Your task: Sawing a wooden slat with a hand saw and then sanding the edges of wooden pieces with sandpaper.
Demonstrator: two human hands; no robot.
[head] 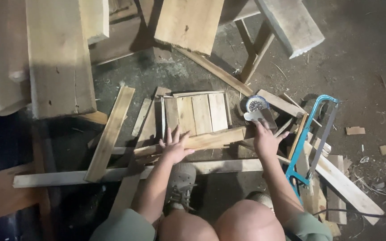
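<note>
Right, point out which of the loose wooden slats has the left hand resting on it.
The left hand rests on the slat lying crosswise along the slatted panel's near edge; the other loose slats lie untouched.

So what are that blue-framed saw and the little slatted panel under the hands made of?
The blue-framed saw looks like painted metal: thin, smooth, evenly coloured bars. The slatted panel seems raw, unfinished wood: pale boards with visible grain and rough edges.

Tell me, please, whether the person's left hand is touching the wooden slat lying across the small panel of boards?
Touching. The head view shows the left hand pressed flat, fingers spread, on the wooden slat, with no gap visible between palm and wood.
</note>
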